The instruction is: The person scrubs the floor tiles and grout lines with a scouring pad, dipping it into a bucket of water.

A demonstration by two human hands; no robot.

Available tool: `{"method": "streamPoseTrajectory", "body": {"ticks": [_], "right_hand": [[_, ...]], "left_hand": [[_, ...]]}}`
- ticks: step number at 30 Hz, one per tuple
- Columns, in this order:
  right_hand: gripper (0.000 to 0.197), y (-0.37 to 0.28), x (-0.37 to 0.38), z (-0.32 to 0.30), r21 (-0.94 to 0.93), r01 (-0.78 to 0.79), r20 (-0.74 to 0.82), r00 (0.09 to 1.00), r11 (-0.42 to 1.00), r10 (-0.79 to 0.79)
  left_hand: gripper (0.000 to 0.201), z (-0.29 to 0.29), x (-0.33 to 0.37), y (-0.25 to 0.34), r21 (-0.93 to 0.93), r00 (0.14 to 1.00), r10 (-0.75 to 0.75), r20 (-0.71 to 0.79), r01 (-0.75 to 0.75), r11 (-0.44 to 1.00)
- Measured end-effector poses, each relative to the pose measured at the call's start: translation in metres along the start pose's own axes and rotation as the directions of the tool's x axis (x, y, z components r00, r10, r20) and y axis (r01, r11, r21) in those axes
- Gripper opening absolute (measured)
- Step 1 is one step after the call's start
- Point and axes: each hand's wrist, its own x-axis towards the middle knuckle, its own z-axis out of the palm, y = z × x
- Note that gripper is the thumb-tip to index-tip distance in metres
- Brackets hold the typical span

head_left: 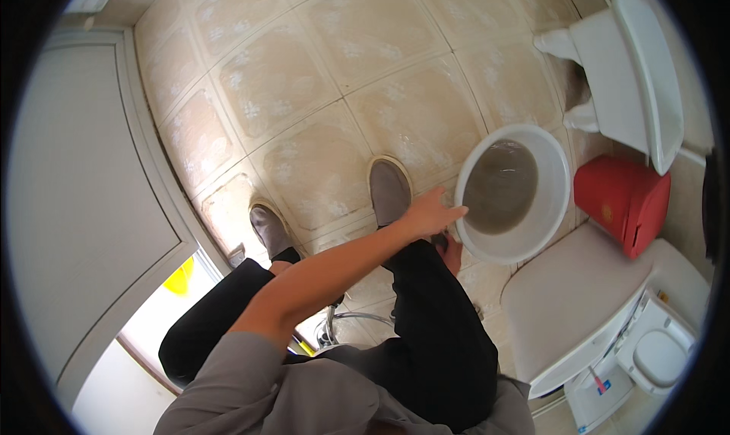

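Note:
A white bucket [553,226] with murky grey-brown water stands on the tiled floor, right of my feet. My left hand [433,212] reaches across to its left side, with its fingers apart and nothing held. One fingertip meets the bucket's rim in the picture; whether it touches is unclear. Lower down, beside my right knee, my right hand [452,255] shows only in part. Its fingers are curled near a small dark thing [439,242] that I cannot make out. My leg and left forearm hide the rest of that arm.
A red lidded bin [620,201] stands right of the bucket, below a white footed fixture [608,70]. A large white rounded fixture [559,290] and a white toilet-type seat [660,351] are at lower right. A white door [99,184] fills the left. Chrome tubing [357,315] shows between my legs.

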Motion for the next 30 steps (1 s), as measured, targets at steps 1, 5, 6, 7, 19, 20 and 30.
{"method": "streamPoseTrajectory", "body": {"ticks": [1,5,6,7,19,20,30], "right_hand": [[0.041,-0.008,-0.014,-0.021,0.032,0.024,0.062,0.998,0.999,-0.026],[0.041,-0.019,-0.031,-0.105,0.214,0.345,-0.201,0.931,0.914,-0.305],[0.035,-0.041,-0.014,-0.12,0.119,0.429,-0.253,0.885,0.896,-0.39],[0.03,-0.059,0.01,-0.135,0.026,0.323,-0.287,0.909,0.946,-0.303],[0.026,-0.005,0.168,-0.149,-0.45,0.165,-0.051,0.976,0.878,-0.21],[0.028,-0.015,0.137,-0.127,-0.366,0.13,-0.203,0.955,0.921,-0.216],[0.027,-0.048,0.106,-0.215,0.0,-0.144,-0.11,0.983,0.99,0.144]], "left_hand": [[0.059,-0.028,-0.011,-0.01,0.053,0.989,0.109,-0.099,-0.104,0.993],[0.033,-0.152,-0.056,-0.082,0.349,0.754,0.293,-0.588,-0.09,0.933],[0.029,-0.191,-0.077,-0.126,0.446,0.607,0.397,-0.689,-0.077,0.892],[0.029,-0.213,-0.098,-0.146,0.414,0.588,0.271,-0.762,0.121,0.902],[0.08,-0.202,-0.189,-0.265,0.3,0.655,-0.138,-0.743,0.51,0.806],[0.08,-0.192,-0.207,-0.29,0.266,0.627,-0.167,-0.761,0.537,0.801],[0.066,-0.131,-0.258,-0.292,0.469,0.631,-0.051,-0.774,0.626,0.623]]}}
